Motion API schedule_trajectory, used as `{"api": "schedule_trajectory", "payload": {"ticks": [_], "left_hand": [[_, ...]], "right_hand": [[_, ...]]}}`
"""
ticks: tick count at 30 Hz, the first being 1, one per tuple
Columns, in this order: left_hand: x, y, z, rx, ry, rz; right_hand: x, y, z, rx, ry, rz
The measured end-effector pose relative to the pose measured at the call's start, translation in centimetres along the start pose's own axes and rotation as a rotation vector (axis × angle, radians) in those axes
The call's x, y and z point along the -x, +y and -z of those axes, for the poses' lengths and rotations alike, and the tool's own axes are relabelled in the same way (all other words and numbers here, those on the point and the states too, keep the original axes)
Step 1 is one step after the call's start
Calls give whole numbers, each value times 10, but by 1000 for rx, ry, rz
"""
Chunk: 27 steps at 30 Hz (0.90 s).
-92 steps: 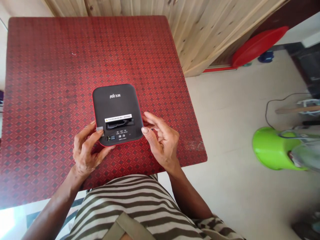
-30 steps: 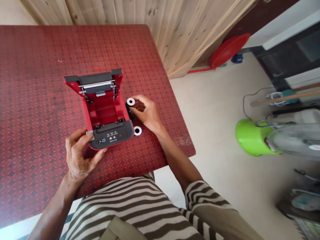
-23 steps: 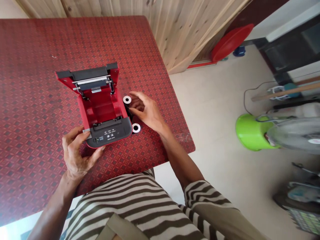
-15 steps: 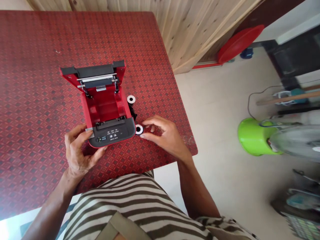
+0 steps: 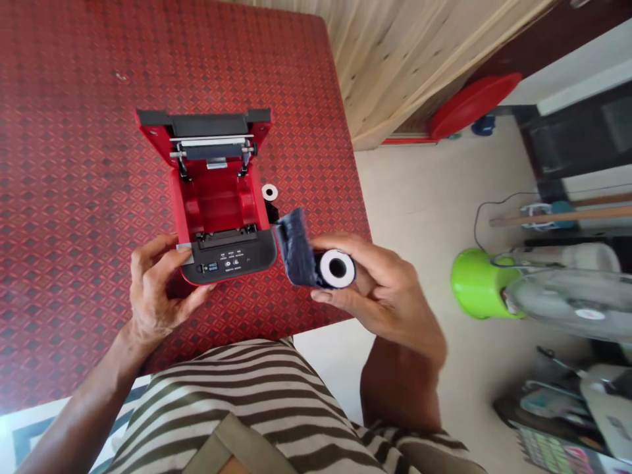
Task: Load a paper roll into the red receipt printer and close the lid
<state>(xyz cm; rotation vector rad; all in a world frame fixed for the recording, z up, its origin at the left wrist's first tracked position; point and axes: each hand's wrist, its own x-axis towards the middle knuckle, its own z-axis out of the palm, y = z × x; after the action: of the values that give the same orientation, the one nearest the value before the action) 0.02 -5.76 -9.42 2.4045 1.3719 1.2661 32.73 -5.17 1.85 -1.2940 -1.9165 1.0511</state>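
A small red and black printer (image 5: 217, 204) stands on the red patterned table (image 5: 74, 164) with its lid swung up and its red paper bay bare. My left hand (image 5: 158, 283) grips the printer's front left corner, thumb on top. Held up just right of the printer's front edge, my right hand (image 5: 390, 289) is closed on a paper roll (image 5: 320, 260) in dark wrapping, its white end with a black core facing me. A second roll (image 5: 269, 193) lies on the table against the printer's right side.
The table's right edge runs close by the printer. Beyond it, on the pale floor, are a green fan base (image 5: 481, 283) with its grille, a red basin (image 5: 474, 102) leaning on the wooden wall, cables and dark furniture at the right.
The printer's lid was shut and has been opened. My right hand went from the far roll to the near one and has lifted it off the table toward me.
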Motion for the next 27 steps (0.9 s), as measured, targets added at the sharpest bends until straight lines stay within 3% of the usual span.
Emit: {"api": "schedule_trajectory", "payload": {"ticks": [3,5,7,10,15,19,27], "left_hand": [[3,2,0,8,-4,32],[5,3,-1,14,-9,52],[7,3,-1,24,-10,64],[7,2,0,62,-12,62],[6,2,0,70,-18,54],[8,2,-2,48,-19,75],[6,4,-1,22,-35,69]], "right_hand": [[-24,-28,16,22,-253,69],[-45,-35,15,32,-407,108],[-66,-36,2,135,-396,157],[-91,-32,-26,360,-252,205],[-114,-38,-64,729,-298,35],[-125,-46,-77,883,-369,-21],[-150,-43,-87,918,-477,-66]]}}
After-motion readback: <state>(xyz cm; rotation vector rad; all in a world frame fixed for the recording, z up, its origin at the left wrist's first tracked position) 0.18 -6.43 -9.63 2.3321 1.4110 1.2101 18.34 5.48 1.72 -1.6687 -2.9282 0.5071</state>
